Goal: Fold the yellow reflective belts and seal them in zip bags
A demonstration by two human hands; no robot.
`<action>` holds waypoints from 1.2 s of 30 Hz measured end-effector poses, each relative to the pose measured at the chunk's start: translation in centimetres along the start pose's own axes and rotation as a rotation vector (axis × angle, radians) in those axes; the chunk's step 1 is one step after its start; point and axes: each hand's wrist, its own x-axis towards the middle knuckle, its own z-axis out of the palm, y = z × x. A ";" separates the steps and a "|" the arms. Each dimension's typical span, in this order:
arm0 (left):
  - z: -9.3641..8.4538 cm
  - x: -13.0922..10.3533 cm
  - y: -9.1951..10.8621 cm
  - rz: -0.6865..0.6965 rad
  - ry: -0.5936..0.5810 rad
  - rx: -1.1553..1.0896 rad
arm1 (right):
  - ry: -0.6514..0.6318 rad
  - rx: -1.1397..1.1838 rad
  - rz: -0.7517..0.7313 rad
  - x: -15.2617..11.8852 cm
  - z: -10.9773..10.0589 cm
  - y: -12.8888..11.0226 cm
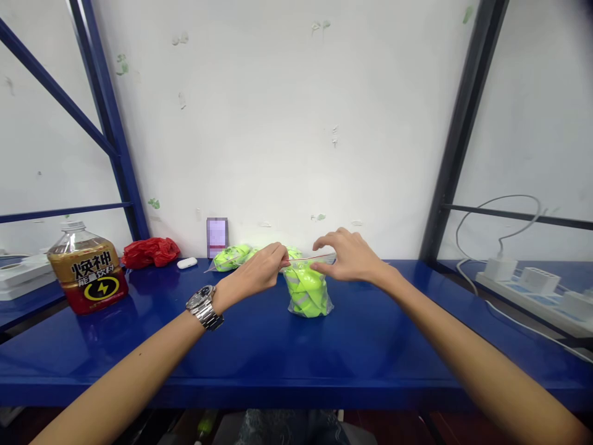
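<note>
A clear zip bag [307,296] stands upright on the blue table, packed with folded neon-yellow fabric that has pale grey stripes. My left hand [262,267], with a metal watch on its wrist, pinches the left end of the bag's red-lined zip edge. At the bag's top right, my right hand [349,256] has its thumb and fingers spread apart around the zip edge, not closed on it. More bagged neon-yellow bundles [230,256] lie behind, partly hidden by my left hand.
On the blue table [259,358] stand a large drink bottle [90,269] at left, a red plastic bag [151,252], a small white case [187,263] and a phone [217,237] against the wall. Power strips with plugs [540,281] and a white cable are at right.
</note>
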 end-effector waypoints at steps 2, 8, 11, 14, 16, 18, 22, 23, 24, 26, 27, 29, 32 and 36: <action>-0.2 0.3 0.7 0.027 0.020 -0.009 | -0.114 0.026 -0.056 0.0 -0.3 -0.8; -0.8 0.2 1.5 0.033 0.086 0.012 | -0.301 -0.063 0.061 0.5 0.3 -1.5; -0.5 -0.6 0.6 -0.009 0.082 0.015 | -0.064 -0.210 0.131 1.0 2.4 -0.1; 0.2 -1.5 -0.3 -0.041 0.044 -0.004 | 0.172 -0.294 0.144 1.0 6.3 1.9; 0.9 -1.9 -0.5 -0.051 0.013 -0.031 | 0.076 -0.302 0.130 0.4 9.4 3.2; 1.6 -2.2 -0.6 -0.057 -0.025 -0.053 | -0.143 -0.276 0.101 -0.4 12.1 4.0; 3.5 -3.2 -0.6 -0.072 -0.111 -0.056 | -0.154 -0.230 0.065 -1.4 14.0 4.7; 4.1 -3.5 -0.7 -0.080 -0.135 -0.053 | -0.128 -0.225 0.080 -1.4 13.8 4.9; 4.6 -3.9 -0.8 -0.090 -0.163 -0.052 | -0.103 -0.228 0.112 -1.4 13.4 5.1; 5.6 -4.5 -1.2 -0.115 -0.222 -0.052 | -0.046 -0.274 0.226 -1.3 12.4 5.9; 6.0 -4.8 -1.4 -0.129 -0.251 -0.057 | -0.014 -0.316 0.291 -1.4 11.9 6.5; 6.5 -5.3 -2.0 -0.152 -0.290 -0.074 | 0.035 -0.412 0.407 -1.8 11.4 7.8; 6.7 -5.7 -2.6 -0.185 -0.297 -0.109 | -0.073 -0.469 0.539 -3.0 11.3 9.7; 6.6 -5.7 -2.5 -0.196 -0.295 -0.133 | -0.259 -0.450 0.597 -3.8 10.5 9.8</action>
